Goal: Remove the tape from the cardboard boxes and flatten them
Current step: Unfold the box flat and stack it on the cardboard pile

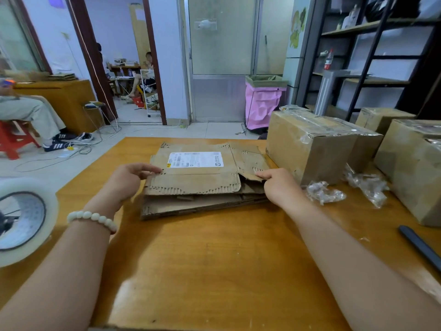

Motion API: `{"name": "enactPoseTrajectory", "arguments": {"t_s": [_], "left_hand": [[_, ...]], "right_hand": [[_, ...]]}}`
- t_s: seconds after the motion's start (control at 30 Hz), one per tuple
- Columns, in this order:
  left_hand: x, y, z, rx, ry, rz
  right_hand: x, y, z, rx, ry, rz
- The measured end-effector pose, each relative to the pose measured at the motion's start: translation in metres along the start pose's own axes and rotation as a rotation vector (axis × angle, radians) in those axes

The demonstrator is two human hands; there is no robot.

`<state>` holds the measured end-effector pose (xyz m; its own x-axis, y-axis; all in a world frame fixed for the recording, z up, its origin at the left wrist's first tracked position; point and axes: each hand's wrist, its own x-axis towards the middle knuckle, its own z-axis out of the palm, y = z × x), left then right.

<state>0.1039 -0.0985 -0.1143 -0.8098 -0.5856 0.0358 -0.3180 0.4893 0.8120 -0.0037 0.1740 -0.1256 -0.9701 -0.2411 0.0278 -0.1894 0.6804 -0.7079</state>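
Cardboard (195, 177) lies flat on your worktop (214, 259), long axis left-right; your left hand (126, 180) touches one end straight-fingered, your right hand (279, 185) pinches the other.

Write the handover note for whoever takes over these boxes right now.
Left hand: fingers straight, touching the left edge of the flattened stack, which lies mid-table.
Right hand: pinches the stack's top right flap.
Done: that stack lies flat, and stripped tape wads lie just right of it.
Left: three taped boxes stand on the table's right side, tape still on. Strip and flatten each.
A dark tool lies near the right edge.
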Motion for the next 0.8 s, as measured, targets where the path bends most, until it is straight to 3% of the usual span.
{"name": "enactPoseTrajectory", "arguments": {"t_s": [0.1, 0.27, 0.37, 0.47, 0.57, 0.7, 0.8], "left_hand": [[0.005, -0.004, 0.002, -0.165, 0.159, -0.071], [0.006, -0.014, 0.011, 0.07, 0.311, -0.01], [0.004, -0.011, 0.025, 0.204, 0.12, 0.123], [0.005, -0.013, 0.035, 0.435, -0.113, 0.121], [0.007, -0.013, 0.033, 0.372, -0.093, 0.155], [0.003, -0.008, 0.037, 0.464, -0.019, 0.193], [-0.008, 0.001, 0.042, 0.58, -0.112, 0.265]], "right_hand": [[-0.006, -0.005, -0.007, 0.048, -0.001, -0.008], [-0.012, -0.01, -0.007, 0.072, -0.098, -0.034], [-0.008, -0.006, -0.003, 0.077, -0.09, -0.073], [0.002, 0.005, 0.009, -0.024, -0.035, -0.057], [0.01, 0.013, 0.016, -0.122, -0.038, 0.031], [0.014, 0.013, 0.018, -0.199, -0.016, -0.007], [0.013, 0.014, 0.019, -0.202, -0.02, -0.029]]}}
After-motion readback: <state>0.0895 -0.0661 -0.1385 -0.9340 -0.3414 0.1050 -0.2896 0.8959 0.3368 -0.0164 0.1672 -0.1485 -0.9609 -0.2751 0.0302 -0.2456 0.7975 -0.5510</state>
